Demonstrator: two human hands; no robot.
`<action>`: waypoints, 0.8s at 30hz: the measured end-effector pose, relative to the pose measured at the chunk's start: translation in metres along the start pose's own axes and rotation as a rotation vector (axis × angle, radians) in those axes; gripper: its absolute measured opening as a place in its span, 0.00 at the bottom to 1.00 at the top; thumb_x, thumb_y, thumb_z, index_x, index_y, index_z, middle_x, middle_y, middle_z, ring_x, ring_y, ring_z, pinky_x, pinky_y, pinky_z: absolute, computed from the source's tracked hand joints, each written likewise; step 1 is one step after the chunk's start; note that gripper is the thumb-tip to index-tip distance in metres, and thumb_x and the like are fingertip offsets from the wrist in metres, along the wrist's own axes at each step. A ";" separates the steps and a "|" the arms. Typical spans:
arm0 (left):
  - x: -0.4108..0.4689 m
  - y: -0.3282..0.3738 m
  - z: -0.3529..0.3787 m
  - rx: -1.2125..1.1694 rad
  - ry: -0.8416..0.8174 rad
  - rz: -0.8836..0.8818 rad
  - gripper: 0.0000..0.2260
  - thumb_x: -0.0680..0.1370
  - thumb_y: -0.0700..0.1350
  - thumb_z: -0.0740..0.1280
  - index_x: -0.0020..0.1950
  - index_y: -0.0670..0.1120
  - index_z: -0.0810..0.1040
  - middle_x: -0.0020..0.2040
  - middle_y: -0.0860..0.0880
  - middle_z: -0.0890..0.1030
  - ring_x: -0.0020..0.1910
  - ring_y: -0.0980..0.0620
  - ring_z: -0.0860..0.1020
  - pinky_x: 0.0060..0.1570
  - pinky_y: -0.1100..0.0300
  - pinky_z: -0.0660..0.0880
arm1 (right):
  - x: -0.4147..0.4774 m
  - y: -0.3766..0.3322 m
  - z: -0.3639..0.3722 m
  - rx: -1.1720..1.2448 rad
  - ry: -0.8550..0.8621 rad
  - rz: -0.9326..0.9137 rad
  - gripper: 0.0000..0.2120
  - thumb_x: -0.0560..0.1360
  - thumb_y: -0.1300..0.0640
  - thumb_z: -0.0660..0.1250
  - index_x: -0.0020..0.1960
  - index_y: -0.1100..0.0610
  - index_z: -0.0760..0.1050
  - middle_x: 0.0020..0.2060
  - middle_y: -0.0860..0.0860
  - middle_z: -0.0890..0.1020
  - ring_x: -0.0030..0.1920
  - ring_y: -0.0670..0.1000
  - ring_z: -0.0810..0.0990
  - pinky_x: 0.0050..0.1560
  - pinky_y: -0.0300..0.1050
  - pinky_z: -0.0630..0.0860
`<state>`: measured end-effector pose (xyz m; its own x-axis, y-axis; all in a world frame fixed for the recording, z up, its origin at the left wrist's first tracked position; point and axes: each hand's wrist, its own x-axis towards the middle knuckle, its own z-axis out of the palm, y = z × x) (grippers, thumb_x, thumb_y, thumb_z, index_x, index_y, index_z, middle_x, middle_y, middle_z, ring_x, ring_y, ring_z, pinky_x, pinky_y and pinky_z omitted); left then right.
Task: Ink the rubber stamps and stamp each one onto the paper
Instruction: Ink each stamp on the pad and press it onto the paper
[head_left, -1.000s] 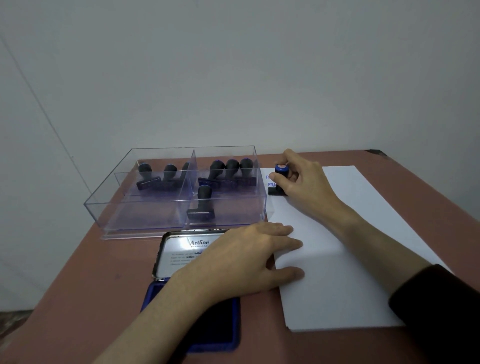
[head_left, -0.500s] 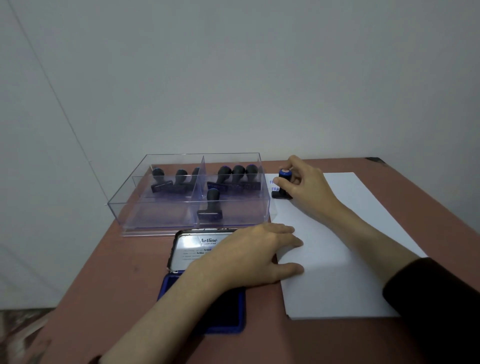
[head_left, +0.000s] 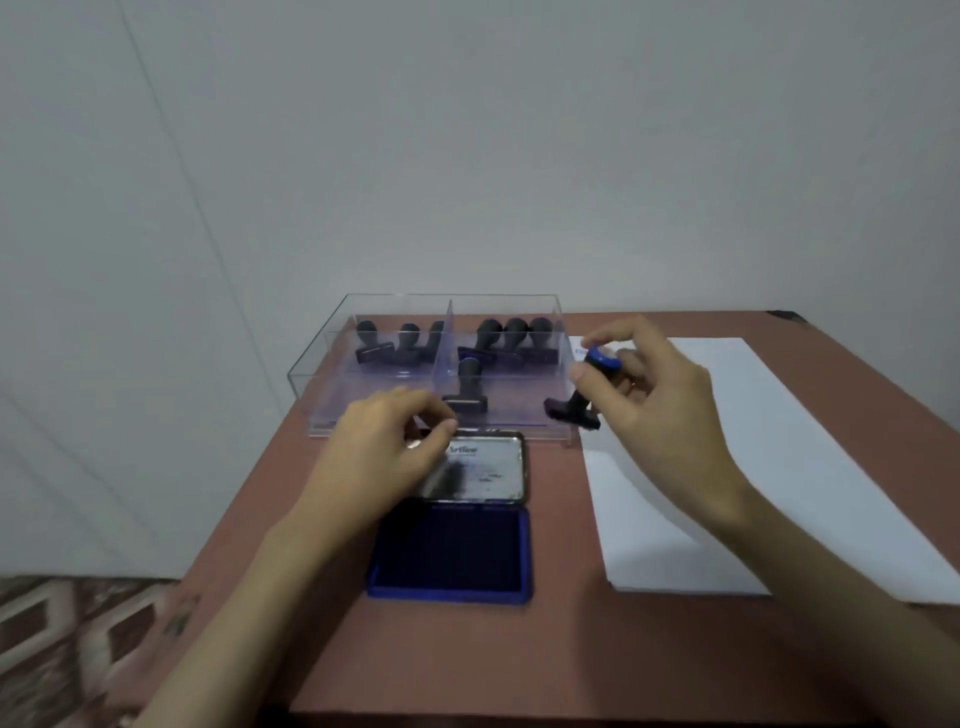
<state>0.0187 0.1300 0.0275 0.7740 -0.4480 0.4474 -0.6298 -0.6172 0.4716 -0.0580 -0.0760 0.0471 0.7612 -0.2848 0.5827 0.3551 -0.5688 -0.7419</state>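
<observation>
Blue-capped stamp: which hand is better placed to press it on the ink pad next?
Right: the right hand pinches the blue-capped stamp, lifted; the left hand holds the ink pad lid.

You have one view only, worn on your head, facing forward and down across the table (head_left: 467, 665) toward the wall (head_left: 467, 156). It sits near: table fills the lower half, wall the upper, with floor (head_left: 78, 639) at lower left.
</observation>
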 end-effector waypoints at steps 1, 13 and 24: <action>-0.003 -0.007 0.001 0.014 0.012 -0.023 0.02 0.74 0.46 0.69 0.42 0.50 0.81 0.38 0.54 0.80 0.36 0.58 0.75 0.38 0.63 0.71 | -0.009 -0.004 0.009 -0.003 -0.036 -0.024 0.06 0.73 0.59 0.70 0.48 0.54 0.75 0.27 0.46 0.75 0.27 0.51 0.70 0.32 0.43 0.72; -0.009 -0.018 0.007 0.042 0.040 -0.049 0.04 0.73 0.44 0.68 0.46 0.48 0.81 0.42 0.50 0.77 0.45 0.50 0.74 0.45 0.52 0.72 | -0.055 -0.032 0.060 -0.110 -0.286 -0.224 0.04 0.71 0.52 0.69 0.45 0.50 0.76 0.20 0.46 0.64 0.23 0.51 0.66 0.24 0.38 0.61; -0.009 -0.016 0.007 0.082 0.011 -0.049 0.08 0.75 0.45 0.66 0.52 0.48 0.82 0.47 0.49 0.78 0.49 0.49 0.73 0.49 0.54 0.71 | -0.055 -0.030 0.067 -0.114 -0.283 -0.304 0.07 0.72 0.57 0.69 0.48 0.56 0.80 0.24 0.40 0.62 0.25 0.46 0.64 0.28 0.31 0.61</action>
<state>0.0226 0.1395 0.0105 0.8026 -0.4092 0.4340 -0.5835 -0.6894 0.4292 -0.0742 0.0083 0.0147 0.7556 0.1233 0.6433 0.5362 -0.6806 -0.4994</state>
